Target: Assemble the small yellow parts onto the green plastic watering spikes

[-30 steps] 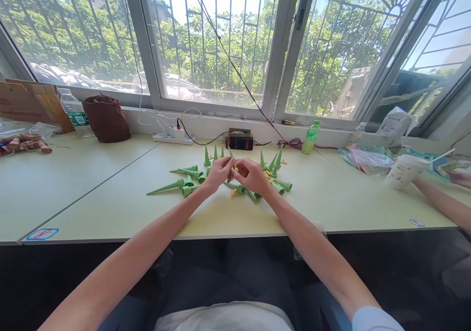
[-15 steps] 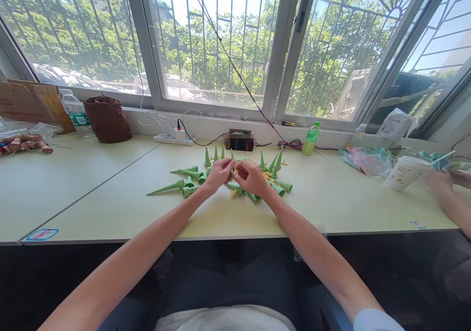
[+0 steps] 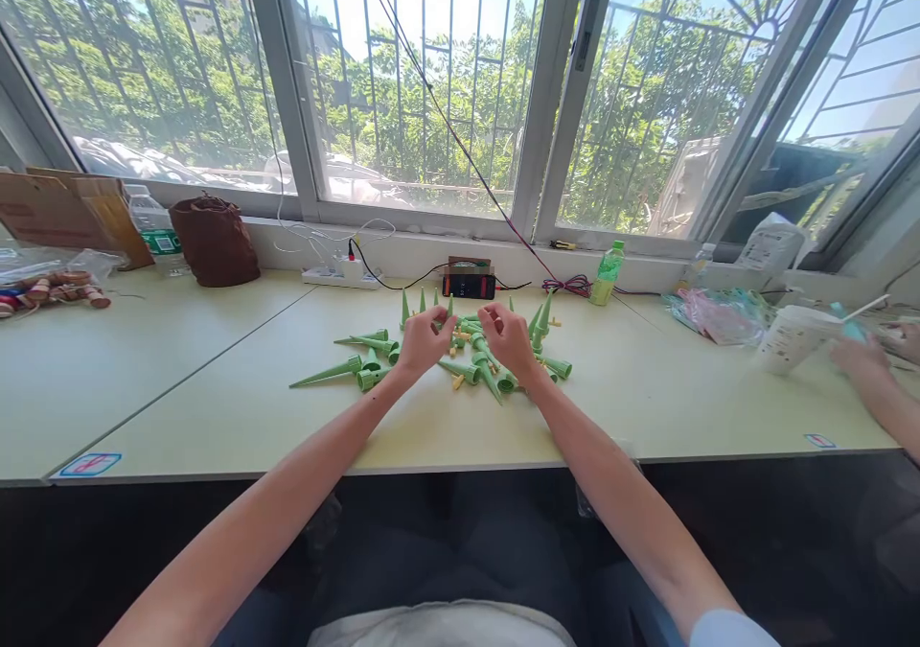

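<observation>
Left hand (image 3: pixel 424 342) and right hand (image 3: pixel 510 342) are apart over green cones (image 3: pixel 464 370), fingers (image 3: pixel 493 317) curled (gripping or not, I cannot tell).

Around the left hand (image 3: pixel 424 342) and right hand (image 3: pixel 509 340), the cones (image 3: pixel 327 373) are plain green, the bits (image 3: pixel 458 381) among them yellow. Beyond both hands, the phone (image 3: pixel 469 288) shows black and red. Under them, the table (image 3: pixel 216 417) is pale yellow; far left, the pouch (image 3: pixel 214 242) is brown.

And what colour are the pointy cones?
The pointy cones are green, seen best in the head view.
</observation>
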`<state>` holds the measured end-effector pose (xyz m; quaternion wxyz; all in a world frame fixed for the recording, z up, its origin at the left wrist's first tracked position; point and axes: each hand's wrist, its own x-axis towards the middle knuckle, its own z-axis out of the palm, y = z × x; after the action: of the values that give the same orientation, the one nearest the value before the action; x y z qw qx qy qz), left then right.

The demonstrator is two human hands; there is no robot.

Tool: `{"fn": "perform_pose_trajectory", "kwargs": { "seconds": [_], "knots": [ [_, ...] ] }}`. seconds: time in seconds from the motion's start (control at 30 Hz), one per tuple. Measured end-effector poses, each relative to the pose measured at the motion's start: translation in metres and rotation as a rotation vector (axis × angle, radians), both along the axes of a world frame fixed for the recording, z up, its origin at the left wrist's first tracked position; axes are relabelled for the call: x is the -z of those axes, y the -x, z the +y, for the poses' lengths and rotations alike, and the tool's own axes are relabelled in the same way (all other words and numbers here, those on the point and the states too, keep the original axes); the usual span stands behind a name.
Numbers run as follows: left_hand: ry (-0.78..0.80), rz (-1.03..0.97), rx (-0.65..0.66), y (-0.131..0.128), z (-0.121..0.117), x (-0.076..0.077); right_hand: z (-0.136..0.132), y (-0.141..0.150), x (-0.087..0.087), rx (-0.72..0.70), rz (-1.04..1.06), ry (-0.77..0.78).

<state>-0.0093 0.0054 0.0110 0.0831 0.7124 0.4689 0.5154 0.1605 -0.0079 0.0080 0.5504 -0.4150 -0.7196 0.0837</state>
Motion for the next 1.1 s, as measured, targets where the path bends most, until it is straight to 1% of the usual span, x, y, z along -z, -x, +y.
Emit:
{"fn": "perform_pose_trajectory", "kwargs": {
  "seconds": [0.1, 0.17, 0.4, 0.53, 0.63, 0.7, 0.83, 0.93, 1.03, 1.1],
  "knots": [
    [0.005, 0.064, -0.082, 0.004, 0.003, 0.002, 0.003, -0.007, -0.001, 0.091, 0.014, -0.019],
    [0.009, 0.085, -0.124, 0.007, 0.006, 0.004, 0.005, -0.009, 0.000, 0.127, 0.005, -0.019],
    [0.105, 0.140, -0.234, 0.014, 0.007, 0.006, 0.010, -0.010, 0.004, 0.160, -0.056, -0.021],
    [0.125, 0.148, -0.255, 0.014, 0.007, 0.005, 0.011, -0.010, 0.004, 0.172, -0.070, -0.024],
    [0.130, 0.130, -0.274, 0.015, 0.007, 0.005, 0.011, -0.011, 0.005, 0.208, -0.101, -0.007],
    [0.136, 0.115, -0.292, 0.015, 0.007, 0.004, 0.012, -0.013, 0.006, 0.271, -0.130, 0.031],
    [0.174, 0.082, -0.306, 0.015, 0.006, 0.003, 0.015, -0.015, 0.008, 0.450, -0.182, 0.101],
    [0.121, 0.041, -0.322, 0.013, 0.004, 0.001, 0.016, -0.016, 0.007, 0.503, -0.190, 0.091],
    [-0.021, -0.042, -0.340, 0.011, 0.000, -0.002, 0.017, -0.017, 0.006, 0.513, -0.167, 0.055],
    [-0.135, -0.110, -0.299, 0.008, -0.003, -0.004, 0.018, -0.019, 0.006, 0.507, -0.148, 0.045]
  ]
}}
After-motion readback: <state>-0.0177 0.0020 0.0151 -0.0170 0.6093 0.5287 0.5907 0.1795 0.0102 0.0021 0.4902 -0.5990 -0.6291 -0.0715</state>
